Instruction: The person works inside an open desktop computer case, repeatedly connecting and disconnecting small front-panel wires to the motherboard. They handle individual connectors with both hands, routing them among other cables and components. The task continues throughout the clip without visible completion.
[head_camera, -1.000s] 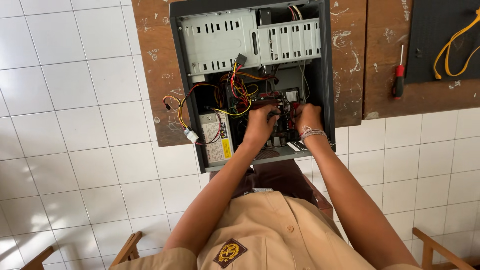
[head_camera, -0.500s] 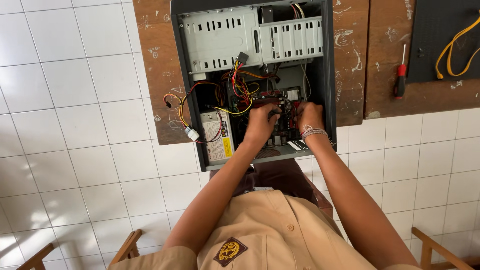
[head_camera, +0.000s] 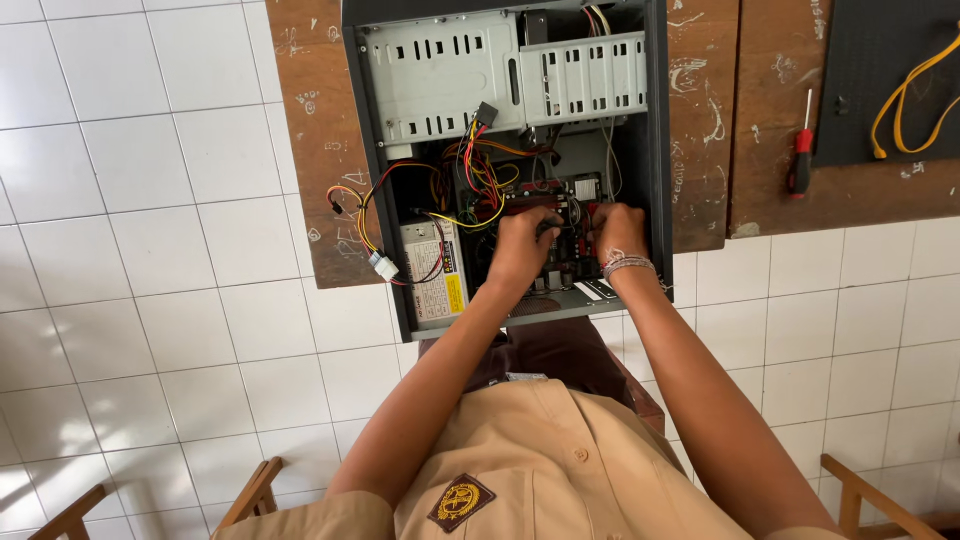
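**Ari:** Head view, looking straight down — what do the hands have?

**Bima:** Both are inside an open computer case (head_camera: 655, 150) lying on a wooden table (head_camera: 310, 150). The left hand (head_camera: 524, 243) is curled, its fingers bent down onto the circuit board (head_camera: 560, 262) in the lower middle of the case. Whether it pinches anything, I cannot tell; the fingertips are hidden.

**Ari:** And the other?

**Bima:** The right hand (head_camera: 616, 230) sits just beside it, fingers also folded down onto the board, a beaded bracelet (head_camera: 628, 264) on the wrist. Its grip is hidden too.

**Ari:** Where does the board lie in the case?

**Bima:** Below the grey metal drive cage (head_camera: 440, 75), right of the power supply (head_camera: 432, 270). A tangle of red, yellow and black wires (head_camera: 480, 175) runs above the left hand, and some spill over the case's left wall to a white plug (head_camera: 383, 266) on the table.

**Ari:** Anything else nearby?

**Bima:** A red-handled screwdriver (head_camera: 800, 160) lies well apart to the right, near a dark mat (head_camera: 850, 80) with a yellow cable (head_camera: 910, 90).
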